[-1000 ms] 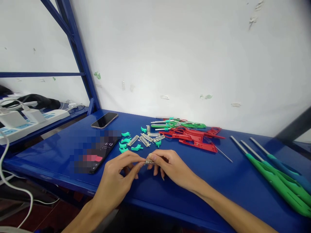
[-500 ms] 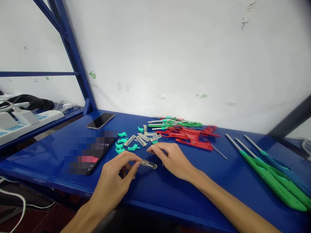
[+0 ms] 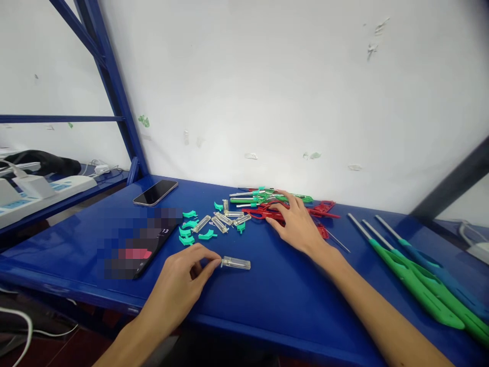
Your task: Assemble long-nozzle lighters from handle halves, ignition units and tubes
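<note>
Shows clear tank (image 3: 237, 263), probably light, stiff, slippery, best gripped along its sides, pinched at left end by left hand (image 3: 189, 270) at near centre, with right hand (image 3: 296, 221) wide-fingered over far red casings (image 3: 318, 211).

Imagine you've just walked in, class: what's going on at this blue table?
A person's left hand pinches one end of a clear plastic capsule near the front of the blue table. Their right hand, fingers spread, is over a pile of red and green plastic casings; whether it touches them is hard to tell. Other clear capsules and curved teal pieces lie left of the pile, and long-nosed lighters lie at the right.
</note>
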Demonstrator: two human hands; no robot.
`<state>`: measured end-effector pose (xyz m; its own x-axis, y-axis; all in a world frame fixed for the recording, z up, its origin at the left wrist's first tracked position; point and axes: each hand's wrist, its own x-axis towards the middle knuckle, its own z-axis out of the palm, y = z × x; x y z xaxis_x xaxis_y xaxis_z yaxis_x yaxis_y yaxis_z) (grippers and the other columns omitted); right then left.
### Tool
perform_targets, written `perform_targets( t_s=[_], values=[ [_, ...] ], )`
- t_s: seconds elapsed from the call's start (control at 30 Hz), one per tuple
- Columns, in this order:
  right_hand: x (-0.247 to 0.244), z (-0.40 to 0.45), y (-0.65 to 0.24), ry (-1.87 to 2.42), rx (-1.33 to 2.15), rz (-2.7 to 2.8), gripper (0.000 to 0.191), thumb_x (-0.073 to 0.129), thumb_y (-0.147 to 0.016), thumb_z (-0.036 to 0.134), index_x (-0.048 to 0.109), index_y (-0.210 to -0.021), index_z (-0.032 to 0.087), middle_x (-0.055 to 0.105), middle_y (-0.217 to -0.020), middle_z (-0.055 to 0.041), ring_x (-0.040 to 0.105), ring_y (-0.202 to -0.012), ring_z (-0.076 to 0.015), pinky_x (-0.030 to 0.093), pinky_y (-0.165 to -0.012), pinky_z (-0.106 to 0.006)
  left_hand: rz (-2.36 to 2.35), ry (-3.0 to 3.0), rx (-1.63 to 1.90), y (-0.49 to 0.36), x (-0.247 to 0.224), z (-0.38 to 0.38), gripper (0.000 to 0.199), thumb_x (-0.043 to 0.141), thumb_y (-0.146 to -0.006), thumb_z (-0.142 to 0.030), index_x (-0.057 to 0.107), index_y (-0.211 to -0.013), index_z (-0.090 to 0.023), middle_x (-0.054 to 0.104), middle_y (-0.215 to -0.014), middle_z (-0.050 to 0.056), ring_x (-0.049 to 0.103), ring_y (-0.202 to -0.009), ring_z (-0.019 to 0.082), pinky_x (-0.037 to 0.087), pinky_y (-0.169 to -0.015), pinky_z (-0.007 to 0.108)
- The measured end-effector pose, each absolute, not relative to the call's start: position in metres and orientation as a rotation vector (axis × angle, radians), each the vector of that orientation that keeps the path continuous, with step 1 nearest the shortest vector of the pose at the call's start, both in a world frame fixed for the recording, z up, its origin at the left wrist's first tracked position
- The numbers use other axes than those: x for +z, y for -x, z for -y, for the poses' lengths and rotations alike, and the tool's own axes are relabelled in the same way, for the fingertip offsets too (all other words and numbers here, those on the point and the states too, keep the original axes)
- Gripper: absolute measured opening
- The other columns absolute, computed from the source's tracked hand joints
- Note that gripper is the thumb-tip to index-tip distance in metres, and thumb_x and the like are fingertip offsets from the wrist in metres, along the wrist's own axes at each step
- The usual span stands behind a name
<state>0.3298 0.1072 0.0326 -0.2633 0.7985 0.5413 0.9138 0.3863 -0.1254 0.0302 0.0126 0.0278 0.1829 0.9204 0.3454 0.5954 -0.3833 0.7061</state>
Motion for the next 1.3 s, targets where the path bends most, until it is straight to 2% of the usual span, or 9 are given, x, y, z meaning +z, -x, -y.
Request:
perform_targets(
  t_s=[0.23, 0.43, 0.7, 0.87, 1.0, 1.13, 1.3],
  values=[
    [0.026, -0.111, -0.333, 1.526, -0.345, 2.158, 0.028, 0.061, -0.100, 0.041, 0.076, -0.112, 0.020, 0.045, -0.162, -0.0155, 0.046, -0.140, -0.0436, 0.052, -0.106, -0.064, -1.432, -2.128, 0.990, -0.030, 0.027, -0.013, 0.023, 0.061, -0.099, -0.040, 0.079, -0.091, -0.026, 0.075, -0.086, -0.001, 0.060, -0.060, 0.015, 0.046, -0.058, 0.027],
    [0.027, -0.112, -0.333, 1.522, -0.369, 2.148, 0.021, 0.064, -0.099, 0.035, 0.076, -0.108, 0.020, 0.043, -0.163, -0.0145, 0.046, -0.140, -0.0439, 0.053, -0.106, -0.064, -1.424, -2.138, 0.981, -0.031, 0.027, -0.012, 0.024, 0.060, -0.100, -0.040, 0.079, -0.093, -0.027, 0.075, -0.089, 0.000, 0.061, -0.062, 0.015, 0.047, -0.060, 0.028],
    [0.029, -0.108, -0.328, 1.480, -0.371, 2.158, 0.031, 0.058, -0.103, 0.045, 0.078, -0.114, 0.024, 0.042, -0.166, -0.0096, 0.046, -0.143, -0.0404, 0.051, -0.112, -0.060, -1.408, -2.144, 0.987, -0.031, 0.026, -0.012, 0.024, 0.059, -0.100, -0.039, 0.078, -0.092, -0.026, 0.074, -0.088, 0.000, 0.060, -0.061, 0.015, 0.046, -0.059, 0.027],
    [0.029, -0.109, -0.324, 1.464, -0.405, 2.198, 0.043, 0.049, -0.108, 0.048, 0.074, -0.132, 0.023, 0.040, -0.168, -0.0122, 0.043, -0.148, -0.0405, 0.047, -0.115, -0.063, -1.413, -2.141, 0.986, -0.032, 0.027, -0.012, 0.024, 0.059, -0.100, -0.039, 0.078, -0.092, -0.027, 0.074, -0.089, -0.001, 0.060, -0.061, 0.015, 0.046, -0.058, 0.027],
    [0.025, -0.115, -0.318, 1.405, -0.425, 2.305, 0.053, 0.044, -0.109, 0.050, 0.064, -0.146, 0.018, 0.036, -0.172, -0.0122, 0.034, -0.156, -0.0393, 0.037, -0.123, -0.061, -1.403, -2.163, 0.995, -0.032, 0.026, -0.010, 0.024, 0.058, -0.101, -0.037, 0.077, -0.092, -0.027, 0.075, -0.091, 0.000, 0.061, -0.061, 0.015, 0.046, -0.057, 0.027],
    [0.022, -0.119, -0.312, 1.337, -0.428, 2.372, 0.054, 0.038, -0.111, 0.048, 0.058, -0.152, 0.017, 0.045, -0.167, -0.0116, 0.033, -0.157, -0.0347, 0.030, -0.127, -0.057, -1.397, -2.202, 1.008, -0.033, 0.024, -0.009, 0.024, 0.058, -0.101, -0.037, 0.077, -0.093, -0.026, 0.074, -0.090, 0.001, 0.061, -0.059, 0.015, 0.046, -0.056, 0.027],
    [0.030, -0.116, -0.312, 1.252, -0.394, 2.341, 0.051, 0.041, -0.111, 0.044, 0.059, -0.149, 0.015, 0.058, -0.156, -0.0148, 0.047, -0.146, -0.0345, 0.035, -0.124, -0.055, -1.399, -2.218, 1.008, -0.033, 0.022, -0.010, 0.022, 0.058, -0.102, -0.037, 0.077, -0.096, -0.027, 0.074, -0.092, 0.000, 0.061, -0.059, 0.015, 0.047, -0.057, 0.027]
  ],
)
